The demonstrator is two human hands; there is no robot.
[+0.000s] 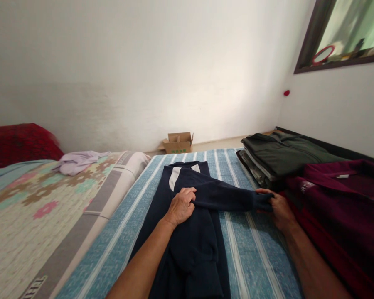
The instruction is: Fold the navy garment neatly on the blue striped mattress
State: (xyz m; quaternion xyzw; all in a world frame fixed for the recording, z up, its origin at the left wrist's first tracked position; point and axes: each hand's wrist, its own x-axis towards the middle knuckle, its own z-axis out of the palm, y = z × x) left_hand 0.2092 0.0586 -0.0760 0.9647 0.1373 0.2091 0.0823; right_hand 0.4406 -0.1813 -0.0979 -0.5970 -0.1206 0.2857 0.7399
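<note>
A dark navy sweater (193,245) lies lengthwise on a blue striped bed sheet (246,249). One sleeve (230,195) stretches out to the right across the sheet. My left hand (181,206) presses down on the sweater where that sleeve begins, fingers curled into the cloth. My right hand (277,206) pinches the sleeve's cuff at its far right end, beside a maroon garment.
A maroon garment (339,207) lies at the right, with a stack of folded dark green clothes (280,158) behind it. A floral quilt (40,211) with a lilac cloth (77,161) covers the left. An open cardboard box (178,143) sits on the floor by the wall.
</note>
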